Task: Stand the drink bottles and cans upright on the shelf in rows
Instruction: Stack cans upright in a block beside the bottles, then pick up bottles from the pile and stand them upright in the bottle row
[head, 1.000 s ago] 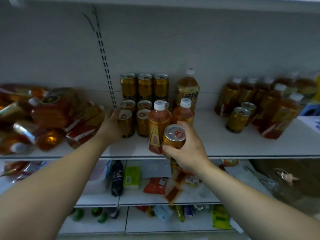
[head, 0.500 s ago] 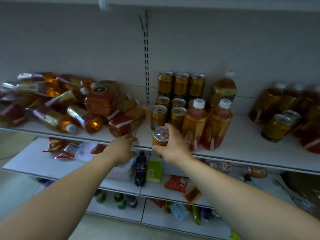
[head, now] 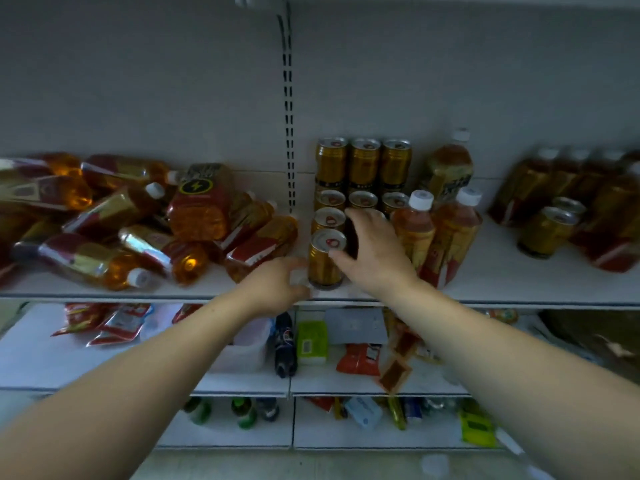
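1. A gold can [head: 325, 258] is seen standing upright at the near edge of the shelf [head: 485, 289], at the front of the left column of cans; the right hand [head: 372, 251] is spread loosely against its right side and rim, thumb at the lid, and whether a full grip is held cannot be told.

2. The left hand [head: 277, 289] is shown low at the shelf lip, just left of the can, fingers curled; blur hides whether anything is pinched there, so its state cannot be told.

3. Risk is judged highest at the edge itself: the can has been set close to the lip, and a nudge towards the near side as the right hand is drawn away could send it off the shelf.

4. Behind it, more cans [head: 363, 168] are stacked two high at the far wall; a push towards the far side could be passed down the column and the top tier unsettled.

5. Two capped bottles [head: 434, 233] stand just right of the right hand, and could be tipped by a careless wrist.

6. To the left, a heap of fallen bottles [head: 149, 223] lies loose, the nearest one just beside the can; any bottle pulled from it could let others roll into the standing row or over the edge.
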